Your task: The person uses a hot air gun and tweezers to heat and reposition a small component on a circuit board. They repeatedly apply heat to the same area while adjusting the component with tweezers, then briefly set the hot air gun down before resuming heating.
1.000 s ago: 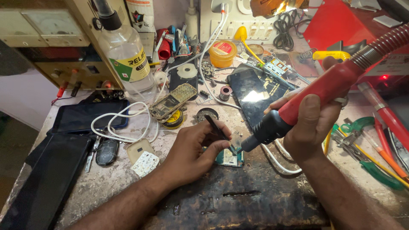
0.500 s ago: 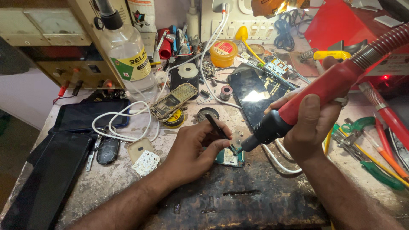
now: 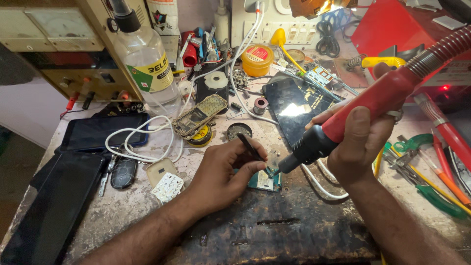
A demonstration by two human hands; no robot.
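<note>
A scarred, dust-grey bench [image 3: 122,216] crowded with repair clutter carries a dark, burnt work patch at its near edge. On that patch lies a small circuit board [image 3: 262,180], teal-green with tiny metal parts, partly hidden under the fingers that pin it.

The left hand [image 3: 223,172] rests on the board, its grip closed on black tweezers [image 3: 251,147], whose tips point down toward the board's upper right corner. The right hand [image 3: 360,142] has its grip wrapped tight around the red handle of a hot-air tool [image 3: 353,115]; the tool's black nozzle ends just beside the tweezer tips, right above the board, and a ribbed red hose runs away up and right from the handle.

Just left of the left hand's grip lies a pale keypad [image 3: 168,187] and a dark key fob [image 3: 123,172]. Beyond it sit an opened old phone [image 3: 200,114] on a yellow tin, a clear solvent bottle [image 3: 147,59] and a coiled white cable [image 3: 142,142]. Behind the right hand's grip lies a dark phone screen [image 3: 292,105], and to its right green-handled pliers [image 3: 417,145].
</note>
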